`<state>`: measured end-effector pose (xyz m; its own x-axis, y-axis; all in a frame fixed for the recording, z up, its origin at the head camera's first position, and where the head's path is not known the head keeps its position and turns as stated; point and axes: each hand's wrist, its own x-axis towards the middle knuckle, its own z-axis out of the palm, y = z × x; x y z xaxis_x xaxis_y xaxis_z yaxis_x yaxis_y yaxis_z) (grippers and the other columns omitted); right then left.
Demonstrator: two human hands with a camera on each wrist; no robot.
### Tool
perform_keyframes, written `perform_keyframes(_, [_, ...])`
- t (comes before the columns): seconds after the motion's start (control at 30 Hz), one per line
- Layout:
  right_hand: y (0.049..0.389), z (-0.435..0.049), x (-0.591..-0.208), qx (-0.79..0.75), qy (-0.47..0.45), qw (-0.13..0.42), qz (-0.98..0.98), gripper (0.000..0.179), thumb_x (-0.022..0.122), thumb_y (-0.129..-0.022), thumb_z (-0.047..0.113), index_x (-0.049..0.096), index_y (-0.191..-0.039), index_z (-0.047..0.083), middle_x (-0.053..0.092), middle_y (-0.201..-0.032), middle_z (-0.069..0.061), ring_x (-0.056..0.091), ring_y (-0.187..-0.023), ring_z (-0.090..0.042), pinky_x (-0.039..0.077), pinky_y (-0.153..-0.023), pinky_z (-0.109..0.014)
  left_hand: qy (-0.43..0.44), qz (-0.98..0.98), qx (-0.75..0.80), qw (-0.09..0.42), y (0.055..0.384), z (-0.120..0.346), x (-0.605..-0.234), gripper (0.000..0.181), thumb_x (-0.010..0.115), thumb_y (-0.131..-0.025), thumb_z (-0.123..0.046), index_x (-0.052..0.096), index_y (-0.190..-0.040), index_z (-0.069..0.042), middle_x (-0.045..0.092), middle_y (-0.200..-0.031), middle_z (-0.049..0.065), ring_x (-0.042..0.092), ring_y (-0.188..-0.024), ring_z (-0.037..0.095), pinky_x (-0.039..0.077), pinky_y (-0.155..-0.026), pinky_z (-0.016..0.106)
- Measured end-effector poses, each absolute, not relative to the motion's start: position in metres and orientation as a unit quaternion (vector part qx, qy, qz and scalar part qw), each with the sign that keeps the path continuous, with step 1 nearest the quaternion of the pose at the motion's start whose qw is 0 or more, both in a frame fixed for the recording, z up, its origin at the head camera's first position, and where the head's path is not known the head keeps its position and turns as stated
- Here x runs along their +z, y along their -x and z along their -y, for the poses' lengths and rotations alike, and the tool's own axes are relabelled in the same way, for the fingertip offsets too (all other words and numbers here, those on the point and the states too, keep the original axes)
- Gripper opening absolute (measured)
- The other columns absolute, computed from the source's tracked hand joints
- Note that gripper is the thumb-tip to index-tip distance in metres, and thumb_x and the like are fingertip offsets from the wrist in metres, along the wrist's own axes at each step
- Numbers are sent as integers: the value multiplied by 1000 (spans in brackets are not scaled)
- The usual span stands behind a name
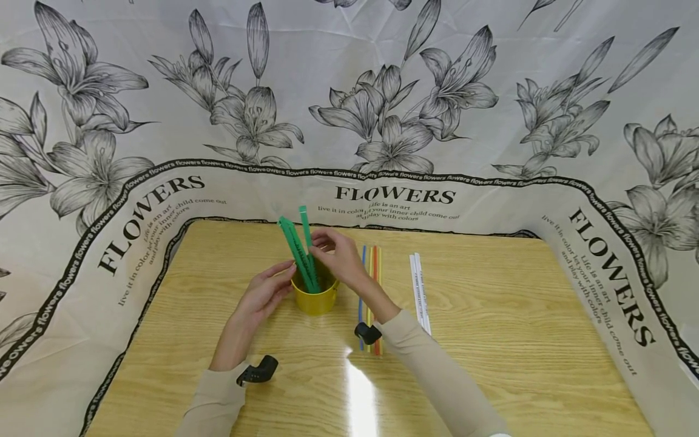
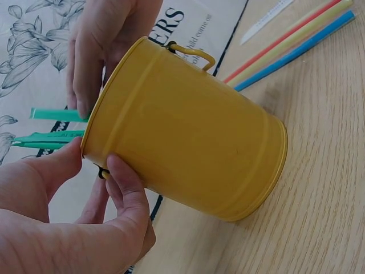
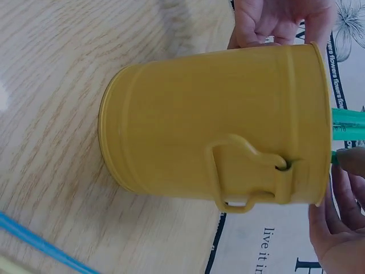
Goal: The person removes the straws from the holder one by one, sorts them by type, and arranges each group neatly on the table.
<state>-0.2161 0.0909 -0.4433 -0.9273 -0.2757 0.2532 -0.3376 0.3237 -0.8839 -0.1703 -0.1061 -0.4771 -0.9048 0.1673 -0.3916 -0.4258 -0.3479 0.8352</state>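
Note:
A small yellow metal bucket (image 1: 315,304) with wire side handles stands upright on the table. Several green straws (image 1: 295,246) lean out of it toward the left. My left hand (image 1: 266,292) steadies the bucket at its left side; the left wrist view has the thumb at the rim and curled fingers against the wall by a handle. Over the mouth, my right hand (image 1: 340,258) pinches one green straw (image 1: 304,221) that stands a little apart from the others. In the right wrist view the rim hides the straws' lower ends, and the bucket's handle (image 3: 214,171) hangs down its side.
Right of the bucket lie blue (image 1: 361,303), yellow and red straws (image 1: 375,273) side by side, partly under the right forearm. White straws (image 1: 417,285) with print lie farther right. A floral cloth (image 1: 393,206) rises along the table's back and sides.

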Motion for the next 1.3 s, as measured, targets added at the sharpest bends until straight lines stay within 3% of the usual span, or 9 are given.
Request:
perform_keyframes(0.67, [215, -130, -416, 622, -146, 67, 766, 27, 70, -98, 4, 64, -124, -5, 66, -113, -20, 70, -101, -33, 60, -83, -40, 114, -540, 815, 178, 168, 107, -476, 48, 61, -105, -10, 48, -148, 5, 69, -113, 2, 63, -93, 9, 52, -84, 21])
perform_keyframes(0.87, [217, -139, -408, 671, -131, 68, 726, 28, 68, -98, 1, 61, -124, -9, 62, -111, -20, 69, -93, -23, 61, -81, -40, 110, -537, 817, 180, 167, 107, -476, 48, 61, -105, -10, 46, -149, 5, 69, -114, 3, 63, -90, 8, 53, -83, 21])
perform_keyframes(1.07, [218, -149, -400, 720, -107, 66, 683, 30, 66, -99, -2, 58, -126, -10, 61, -108, -13, 69, -89, -14, 58, -87, -51, 112, -540, 814, 180, 167, 107, -476, 48, 61, -105, -10, 47, -149, 5, 69, -113, 3, 63, -88, 7, 53, -82, 20])
perform_keyframes(1.3, [220, -163, -389, 762, -76, 74, 639, 33, 67, -99, -1, 57, -128, -11, 59, -109, -11, 70, -89, -15, 60, -85, -43, 106, -541, 815, 180, 167, 108, -476, 48, 60, -105, -11, 47, -149, 5, 68, -115, 4, 64, -96, 10, 54, -88, 23])
